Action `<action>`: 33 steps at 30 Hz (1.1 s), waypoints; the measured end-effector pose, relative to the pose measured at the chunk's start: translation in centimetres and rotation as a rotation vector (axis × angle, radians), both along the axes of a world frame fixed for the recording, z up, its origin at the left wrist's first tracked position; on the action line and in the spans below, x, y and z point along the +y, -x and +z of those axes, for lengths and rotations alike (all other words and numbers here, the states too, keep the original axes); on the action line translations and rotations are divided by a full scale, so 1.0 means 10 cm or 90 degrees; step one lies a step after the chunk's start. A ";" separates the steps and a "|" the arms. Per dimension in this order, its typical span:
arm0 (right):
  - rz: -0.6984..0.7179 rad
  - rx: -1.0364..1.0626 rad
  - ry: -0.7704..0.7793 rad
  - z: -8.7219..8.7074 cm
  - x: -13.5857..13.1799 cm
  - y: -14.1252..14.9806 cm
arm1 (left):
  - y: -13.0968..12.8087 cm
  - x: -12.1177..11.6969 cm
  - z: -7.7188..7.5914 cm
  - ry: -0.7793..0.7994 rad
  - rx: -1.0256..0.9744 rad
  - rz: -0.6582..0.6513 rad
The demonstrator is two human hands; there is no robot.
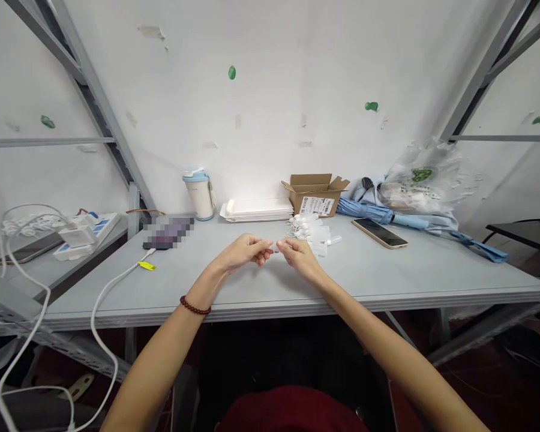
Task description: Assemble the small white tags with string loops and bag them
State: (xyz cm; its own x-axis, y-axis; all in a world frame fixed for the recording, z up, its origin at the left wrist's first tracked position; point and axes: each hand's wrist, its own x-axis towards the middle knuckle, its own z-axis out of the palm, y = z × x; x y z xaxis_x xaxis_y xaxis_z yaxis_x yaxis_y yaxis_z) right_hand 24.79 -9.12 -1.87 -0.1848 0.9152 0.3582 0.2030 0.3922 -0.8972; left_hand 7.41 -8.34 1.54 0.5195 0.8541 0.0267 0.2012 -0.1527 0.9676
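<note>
Above the middle of the desk, my left hand [248,249] and my right hand [299,254] meet fingertip to fingertip. Between them is a small pale, translucent piece [274,246], pinched from both sides. Most of it is covered by the fingers, so its kind does not show. Just behind my right hand lies a heap of small clear plastic pieces [317,247] with white tops and thin strings or wires. An open cardboard box [314,187] with a white label stands behind that heap.
Along the wall are a stack of white flat packets [258,209] and a cream cup with a blue lid [200,197]. A phone [380,233] and a folded blue umbrella [402,219] lie right. A white cable [112,282] hangs over the desk [378,282] at left.
</note>
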 end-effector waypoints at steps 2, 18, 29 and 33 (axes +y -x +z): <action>0.028 0.056 0.055 0.01 0.01 -0.01 | -0.02 -0.03 0.00 -0.114 0.042 0.024; -0.009 0.128 0.071 -0.01 0.04 0.00 | -0.02 0.08 -0.08 -0.159 0.007 0.095; -0.023 0.011 -0.015 -0.05 0.05 0.00 | -0.01 0.04 -0.05 -0.155 0.030 0.031; 0.015 0.056 0.042 -0.02 0.04 0.00 | -0.01 0.03 -0.06 -0.173 0.041 0.024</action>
